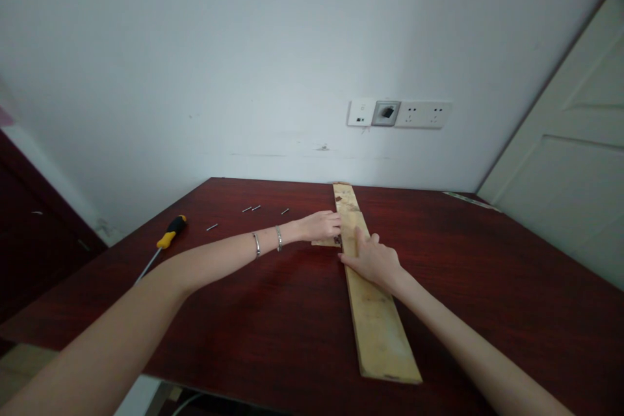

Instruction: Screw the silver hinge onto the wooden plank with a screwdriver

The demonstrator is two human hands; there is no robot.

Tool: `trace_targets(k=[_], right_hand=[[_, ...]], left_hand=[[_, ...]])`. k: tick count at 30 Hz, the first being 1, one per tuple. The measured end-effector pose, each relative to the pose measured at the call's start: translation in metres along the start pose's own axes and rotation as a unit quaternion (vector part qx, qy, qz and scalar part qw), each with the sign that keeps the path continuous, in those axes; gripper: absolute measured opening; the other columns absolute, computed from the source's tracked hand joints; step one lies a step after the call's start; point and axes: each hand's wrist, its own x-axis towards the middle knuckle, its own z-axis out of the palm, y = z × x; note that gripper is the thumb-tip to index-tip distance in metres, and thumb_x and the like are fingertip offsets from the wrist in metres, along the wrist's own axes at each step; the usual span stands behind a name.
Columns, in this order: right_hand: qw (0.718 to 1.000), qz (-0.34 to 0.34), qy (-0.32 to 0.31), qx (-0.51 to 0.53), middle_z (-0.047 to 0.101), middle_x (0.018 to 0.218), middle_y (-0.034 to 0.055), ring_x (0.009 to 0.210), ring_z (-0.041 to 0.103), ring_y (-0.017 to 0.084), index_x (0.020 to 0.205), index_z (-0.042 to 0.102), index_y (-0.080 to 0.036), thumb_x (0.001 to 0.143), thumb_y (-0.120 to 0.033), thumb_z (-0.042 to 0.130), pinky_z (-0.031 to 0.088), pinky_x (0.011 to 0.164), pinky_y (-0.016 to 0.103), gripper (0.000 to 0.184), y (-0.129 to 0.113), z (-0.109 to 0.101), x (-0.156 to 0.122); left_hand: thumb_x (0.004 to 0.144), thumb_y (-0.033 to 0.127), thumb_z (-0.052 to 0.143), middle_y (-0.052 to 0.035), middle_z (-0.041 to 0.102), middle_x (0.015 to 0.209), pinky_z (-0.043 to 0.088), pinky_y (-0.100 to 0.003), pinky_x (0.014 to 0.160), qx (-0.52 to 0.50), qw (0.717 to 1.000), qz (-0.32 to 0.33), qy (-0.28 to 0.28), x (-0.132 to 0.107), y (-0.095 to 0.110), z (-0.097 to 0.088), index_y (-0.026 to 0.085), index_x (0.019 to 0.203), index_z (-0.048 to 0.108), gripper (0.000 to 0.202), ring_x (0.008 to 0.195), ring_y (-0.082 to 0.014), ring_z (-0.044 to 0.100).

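Observation:
A long, pale wooden board [383, 331] lies lengthwise on the dark red table, with stains near its far end. My right hand [374, 260] grips it around the middle, thumb and fingers spread across its width. Against the board's left edge is my left hand [319, 226], its fingers curled closed. What those fingertips hold, if anything, is hidden. Beneath that hand a short wooden piece [324, 244] sticks out to the left of the board, and a small dark spot shows beside it.
A yellow and black screwdriver [170, 233] lies on the left of the table [273, 338]. Several screws [212, 227] are scattered between it and the board. The wall behind carries power sockets [423, 115]; a white door [575, 143] stands at the right.

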Motion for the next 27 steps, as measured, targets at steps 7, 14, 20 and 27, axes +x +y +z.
trace_targets(k=[7, 14, 20, 27], right_hand=[[1.000, -0.010, -0.003, -0.015, 0.056, 0.111, 0.0201, 0.090, 0.068, 0.036, 0.140, 0.036, -0.014, 0.083, -0.066, 0.045, 0.051, 0.073, 0.045, 0.077, 0.002, 0.001, -0.001], [0.999, -0.024, -0.002, -0.030, 0.055, 0.111, 0.0196, 0.085, 0.069, 0.036, 0.142, 0.036, -0.015, 0.088, -0.065, 0.035, 0.052, 0.069, 0.045, 0.074, 0.006, 0.009, 0.000], [0.999, -0.027, -0.019, -0.035, 0.054, 0.110, 0.0195, 0.086, 0.069, 0.038, 0.144, 0.033, -0.016, 0.087, -0.067, 0.031, 0.051, 0.070, 0.046, 0.076, 0.009, 0.014, 0.005], [0.999, -0.025, -0.031, -0.036, 0.052, 0.110, 0.0185, 0.089, 0.068, 0.038, 0.147, 0.028, -0.016, 0.089, -0.066, 0.027, 0.050, 0.072, 0.046, 0.076, 0.011, 0.014, 0.004]], left_hand=[[0.091, 0.017, 0.050, -0.0097, 0.067, 0.090, 0.044, -0.026, 0.077, -0.081, 0.970, -0.227, 0.029, -0.048, -0.048, -0.039, 0.011, 0.090, 0.069, 0.020, 0.083, -0.0155, 0.059], [0.073, 0.022, 0.056, -0.0058, 0.070, 0.079, 0.040, -0.020, 0.067, -0.241, 0.811, -0.529, -0.067, -0.190, -0.109, -0.095, 0.009, 0.082, 0.073, 0.023, 0.072, -0.0136, 0.058], [0.057, 0.021, 0.055, -0.0021, 0.066, 0.064, 0.037, -0.019, 0.059, -0.258, 0.732, -0.614, -0.143, -0.283, -0.100, -0.110, 0.013, 0.066, 0.071, 0.020, 0.063, -0.0125, 0.052], [0.056, 0.025, 0.055, -0.0028, 0.057, 0.055, 0.035, -0.021, 0.051, -0.283, 0.683, -0.657, -0.151, -0.312, -0.082, -0.083, 0.011, 0.066, 0.070, 0.022, 0.053, -0.0115, 0.045]])
